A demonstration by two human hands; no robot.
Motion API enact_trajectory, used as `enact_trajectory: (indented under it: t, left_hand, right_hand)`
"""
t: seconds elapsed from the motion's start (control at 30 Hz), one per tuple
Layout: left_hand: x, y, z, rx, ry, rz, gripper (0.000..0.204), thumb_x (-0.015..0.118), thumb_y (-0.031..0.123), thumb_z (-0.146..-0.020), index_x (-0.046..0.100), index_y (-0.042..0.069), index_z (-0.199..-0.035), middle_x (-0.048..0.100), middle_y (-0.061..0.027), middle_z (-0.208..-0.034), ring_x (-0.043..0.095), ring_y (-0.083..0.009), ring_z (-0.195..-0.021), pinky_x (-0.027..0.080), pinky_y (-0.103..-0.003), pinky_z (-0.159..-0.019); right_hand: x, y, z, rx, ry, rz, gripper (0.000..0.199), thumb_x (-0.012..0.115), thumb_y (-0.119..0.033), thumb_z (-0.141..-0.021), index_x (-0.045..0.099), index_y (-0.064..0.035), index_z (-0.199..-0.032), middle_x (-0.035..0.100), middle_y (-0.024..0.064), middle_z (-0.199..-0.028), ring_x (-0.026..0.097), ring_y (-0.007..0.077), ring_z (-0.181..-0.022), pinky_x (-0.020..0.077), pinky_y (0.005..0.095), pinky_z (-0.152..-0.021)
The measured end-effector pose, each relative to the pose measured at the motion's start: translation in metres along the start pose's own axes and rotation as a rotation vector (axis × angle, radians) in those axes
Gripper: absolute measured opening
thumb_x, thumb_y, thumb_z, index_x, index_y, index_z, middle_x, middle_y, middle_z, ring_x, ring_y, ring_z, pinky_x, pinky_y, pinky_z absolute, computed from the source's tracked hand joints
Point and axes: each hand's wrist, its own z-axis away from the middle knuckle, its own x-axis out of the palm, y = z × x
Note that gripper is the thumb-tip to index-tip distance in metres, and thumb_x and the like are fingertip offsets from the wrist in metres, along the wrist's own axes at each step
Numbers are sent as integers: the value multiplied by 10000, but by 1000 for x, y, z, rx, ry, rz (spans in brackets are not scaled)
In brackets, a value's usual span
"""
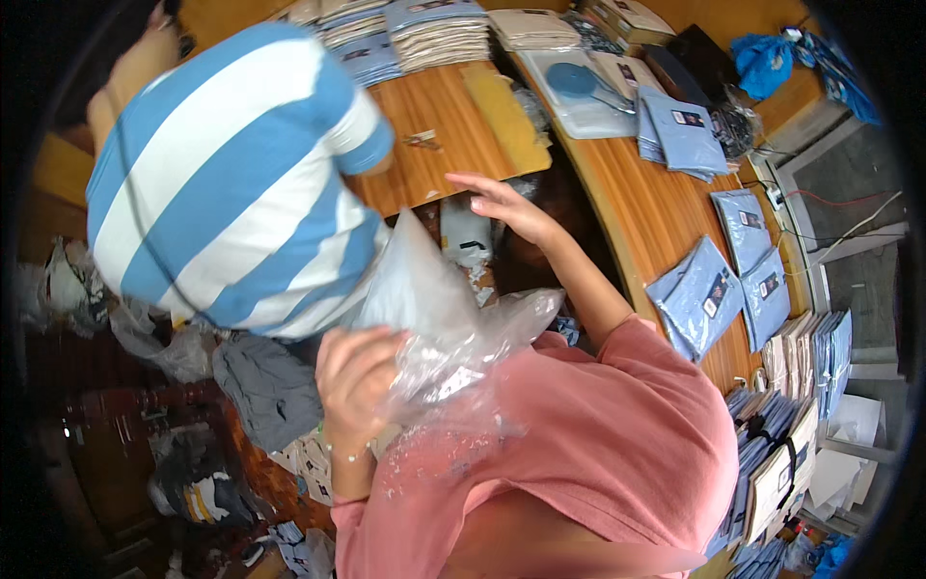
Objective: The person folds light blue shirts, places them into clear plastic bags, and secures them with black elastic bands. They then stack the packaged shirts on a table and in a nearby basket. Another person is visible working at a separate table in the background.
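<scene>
My left hand (359, 381) is closed on a crumpled clear plastic bag (424, 280) held up against the chest of my pink shirt. The bag's upper part rises to a pale point, and its loose side spreads to the right; whether anything lies inside cannot be made out. My right hand (509, 207) is raised beyond the bag, apart from it, with its fingers stretched out and nothing in them. A bracelet circles my left wrist.
A person in a blue-and-white striped shirt (231, 183) stands close at my left. Stacks of folded shirts (439, 34) line the far wooden table. Bagged blue shirts (702, 294) lie on the right-hand table. A grey garment (265, 386) hangs at lower left.
</scene>
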Motion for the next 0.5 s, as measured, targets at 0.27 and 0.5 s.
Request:
enact_trajectory:
  t: [0.27,0.5]
  left_hand:
    - [114,-31,-104,-137,131,320,346,741,116,-585,496,27,-813,588,-148,-935,568,-331,-892,455,-392,-764]
    - [208,-84,-130,-398,244,670,400,706,40,-715,523,-30,-1063,573,-138,-1060,551,-237,-966,415,-334,-882]
  right_hand:
    - [-87,59,87,14,253,-590,657,510,-435,-880,298,-51,-1370,352,142,-1365,375,230,-1239,305,366,-1021]
    - [-70,94,135,78,812,-846,675,459,-499,-884,314,-38,-1355,383,152,-1345,419,243,-1206,349,376,-997]
